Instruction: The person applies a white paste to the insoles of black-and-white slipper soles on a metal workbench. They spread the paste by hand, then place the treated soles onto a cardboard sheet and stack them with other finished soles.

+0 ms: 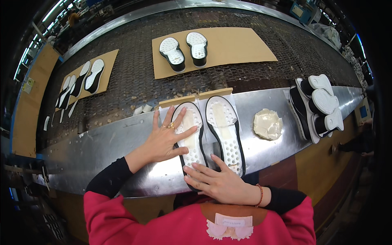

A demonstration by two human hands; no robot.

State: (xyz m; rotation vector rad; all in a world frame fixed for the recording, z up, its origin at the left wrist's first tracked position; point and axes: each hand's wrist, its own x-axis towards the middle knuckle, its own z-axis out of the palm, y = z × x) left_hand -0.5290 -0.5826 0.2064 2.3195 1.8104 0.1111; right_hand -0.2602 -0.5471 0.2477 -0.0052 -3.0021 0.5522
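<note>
Two bare hands work at the left sole [196,156], which lies lengthwise on the tabletop [108,143], toe end far, heel end near. We note the left hand [165,141] over its far half from the left side: this grip is spread, with fingers and thumb fanned across the white perforated face. We note the right hand [224,184] over the near end, reaching in from the right: its grip is likewise unclosed, fingers extended to the left; we cannot tell how the thumb is placed. Rings [168,125] sit on the left hand, and a bracelet [260,194] on the right wrist.

Just to the right, we find the right sole [223,132], black-sided, with a pale strip along its far half. Wooden strips [177,101] stand at the far ends of both soles. Farther right, we locate a round pale disc [268,124], then a pile of black-and-white soles [324,100].

Beyond the tabletop, we see a dark mesh belt [134,77]. It carries a cardboard sheet [241,47] bearing two soles [198,49] and, at far left, another sheet [109,67] with several soles [94,76].
</note>
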